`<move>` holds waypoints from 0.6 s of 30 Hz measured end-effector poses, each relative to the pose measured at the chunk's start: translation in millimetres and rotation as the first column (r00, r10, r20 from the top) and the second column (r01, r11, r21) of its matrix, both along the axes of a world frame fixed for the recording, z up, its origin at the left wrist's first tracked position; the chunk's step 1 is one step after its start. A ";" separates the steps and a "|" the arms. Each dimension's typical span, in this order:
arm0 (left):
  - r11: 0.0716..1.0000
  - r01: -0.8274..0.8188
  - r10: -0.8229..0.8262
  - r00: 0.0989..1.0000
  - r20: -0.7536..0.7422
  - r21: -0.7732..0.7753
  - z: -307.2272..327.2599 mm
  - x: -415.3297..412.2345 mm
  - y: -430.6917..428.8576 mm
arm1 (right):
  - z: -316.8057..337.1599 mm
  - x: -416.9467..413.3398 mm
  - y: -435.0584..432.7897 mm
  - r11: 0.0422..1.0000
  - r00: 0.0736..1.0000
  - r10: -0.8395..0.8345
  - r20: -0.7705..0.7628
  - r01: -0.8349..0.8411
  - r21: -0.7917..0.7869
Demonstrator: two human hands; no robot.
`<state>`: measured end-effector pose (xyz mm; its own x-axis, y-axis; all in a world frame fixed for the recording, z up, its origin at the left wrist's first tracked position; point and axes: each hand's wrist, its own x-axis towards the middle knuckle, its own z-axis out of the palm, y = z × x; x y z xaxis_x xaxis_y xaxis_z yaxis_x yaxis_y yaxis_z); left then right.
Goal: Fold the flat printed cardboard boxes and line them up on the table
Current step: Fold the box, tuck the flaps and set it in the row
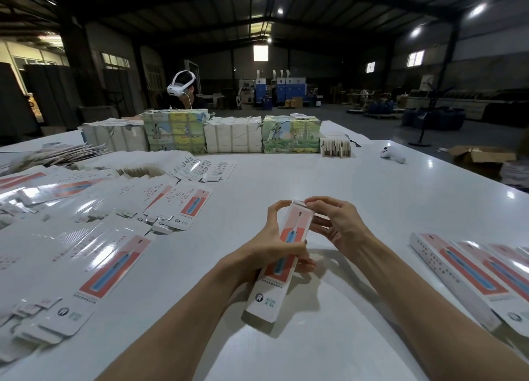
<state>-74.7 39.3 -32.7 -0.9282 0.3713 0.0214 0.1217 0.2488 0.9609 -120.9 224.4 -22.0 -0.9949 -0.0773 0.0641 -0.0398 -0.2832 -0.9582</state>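
A long narrow printed box, white with a red panel and a blue toothbrush picture, is held above the white table in front of me. My left hand grips its middle from the left side. My right hand pinches the flap at its far end. Flat unfolded box blanks lie spread in overlapping piles on the left. Several folded boxes lie side by side in a row at the right edge.
Bundled stacks of printed cartons line the table's far edge. A white controller lies at the far right of the table. A person wearing a white headset sits behind the stacks. An open cardboard carton stands on the floor at right.
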 end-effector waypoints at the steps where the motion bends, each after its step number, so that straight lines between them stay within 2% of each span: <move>1: 1.000 0.003 -0.003 1.000 -0.003 -0.026 -0.5 -0.9 -1.0 | 0.3 0.3 0.8 1.000 1.000 0.004 0.004 -0.004 -0.001; 12: 0.999 0.045 -0.047 0.997 -0.056 -0.020 -3.2 -3.0 -3.2 | 4.8 2.9 4.8 0.997 0.998 0.062 -0.002 -0.062 0.051; 18: 0.999 0.008 -0.007 1.000 -0.029 0.042 -6.7 -7.0 -5.7 | 2.0 1.8 2.1 0.990 0.991 0.133 -0.010 -0.133 -0.048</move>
<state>-81.7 33.6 -39.4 -0.9243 0.3764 0.0635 0.1510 0.2075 0.9665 -119.1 226.6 -20.0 -0.9756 -0.2057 0.0775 -0.0049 -0.3321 -0.9432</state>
